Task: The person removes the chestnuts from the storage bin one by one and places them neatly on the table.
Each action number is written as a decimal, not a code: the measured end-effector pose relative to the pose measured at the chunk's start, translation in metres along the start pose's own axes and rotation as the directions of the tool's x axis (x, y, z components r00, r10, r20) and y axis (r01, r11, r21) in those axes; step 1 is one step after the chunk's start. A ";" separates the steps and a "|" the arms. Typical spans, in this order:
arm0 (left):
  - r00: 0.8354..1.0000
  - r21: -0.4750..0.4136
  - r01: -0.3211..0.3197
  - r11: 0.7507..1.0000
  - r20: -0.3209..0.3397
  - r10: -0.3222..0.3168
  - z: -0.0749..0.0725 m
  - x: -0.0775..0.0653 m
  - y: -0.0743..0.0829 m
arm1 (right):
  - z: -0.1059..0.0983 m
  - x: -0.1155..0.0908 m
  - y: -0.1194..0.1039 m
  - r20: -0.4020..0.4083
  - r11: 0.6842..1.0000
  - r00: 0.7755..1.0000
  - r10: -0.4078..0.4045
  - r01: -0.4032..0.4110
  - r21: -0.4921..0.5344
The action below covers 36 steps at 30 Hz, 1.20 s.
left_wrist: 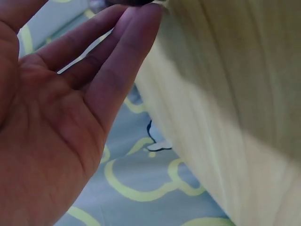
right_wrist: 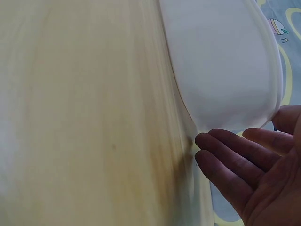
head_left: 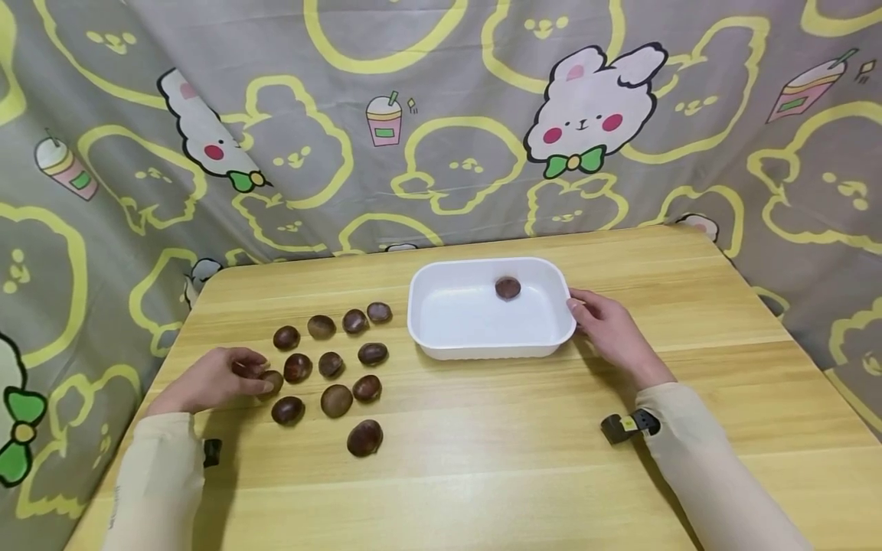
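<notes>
My left hand (head_left: 217, 379) is at the left end of a group of chestnuts, its thumb and fingertips pinching a brown chestnut (head_left: 272, 383) at the table. Only a dark sliver of chestnut (left_wrist: 136, 1) shows at the fingertips in the left wrist view. On the other side, my right hand (head_left: 613, 329) grips the right end of a white rectangular tray (head_left: 492, 352), thumb at the rim and fingers against the outside. One chestnut (head_left: 507, 288) lies in the tray, near its back wall.
Several loose chestnuts (head_left: 331, 365) are spread between my left hand and the tray, with a larger chestnut (head_left: 365, 438) nearest the front. The wooden table (head_left: 496, 459) ends at the back against a grey patterned cloth (head_left: 455, 92).
</notes>
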<state>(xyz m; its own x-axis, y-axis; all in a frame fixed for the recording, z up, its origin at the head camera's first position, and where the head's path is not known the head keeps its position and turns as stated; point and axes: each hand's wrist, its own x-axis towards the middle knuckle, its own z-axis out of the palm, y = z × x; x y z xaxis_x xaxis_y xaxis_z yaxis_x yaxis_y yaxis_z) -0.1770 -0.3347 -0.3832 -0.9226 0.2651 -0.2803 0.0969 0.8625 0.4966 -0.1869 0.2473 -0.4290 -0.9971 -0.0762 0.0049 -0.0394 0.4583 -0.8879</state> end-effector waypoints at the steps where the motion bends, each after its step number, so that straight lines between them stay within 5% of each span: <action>1: 1.000 0.004 0.003 1.000 -0.013 -0.003 -0.002 0.000 0.001 | 0.000 0.000 0.000 0.001 1.000 1.000 0.002 -0.002 -0.005; 7: 0.996 0.025 -0.005 1.000 -0.094 0.008 -0.011 0.004 0.020 | 0.000 0.001 0.000 0.007 1.000 1.000 0.014 -0.014 -0.017; 14: 0.978 0.028 -0.110 0.993 -0.173 0.114 -0.028 0.021 0.072 | -0.002 0.002 0.001 -0.003 1.000 1.000 0.000 0.000 -0.026; 21: 0.963 -0.025 -0.218 0.976 -0.168 0.211 -0.035 0.051 0.131 | 0.000 0.000 -0.001 0.007 1.000 1.000 0.004 -0.004 -0.023; 28: 0.930 -0.025 -0.348 0.937 -0.134 0.342 -0.036 0.087 0.189 | 0.001 -0.001 -0.001 0.001 1.000 1.000 0.012 -0.012 -0.029; 36: 0.908 -0.037 -0.416 0.909 -0.083 0.412 -0.019 0.121 0.233 | 0.000 -0.001 -0.001 -0.006 0.999 1.000 0.015 -0.015 -0.039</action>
<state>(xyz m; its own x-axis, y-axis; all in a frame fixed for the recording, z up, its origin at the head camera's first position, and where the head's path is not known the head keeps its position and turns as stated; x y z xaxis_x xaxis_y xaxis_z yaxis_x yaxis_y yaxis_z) -0.2732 -0.1101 -0.2857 -0.8285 0.5597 0.0185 0.4578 0.6580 0.5979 -0.1859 0.2468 -0.4281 -0.9980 -0.0637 -0.0056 -0.0267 0.4936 -0.8693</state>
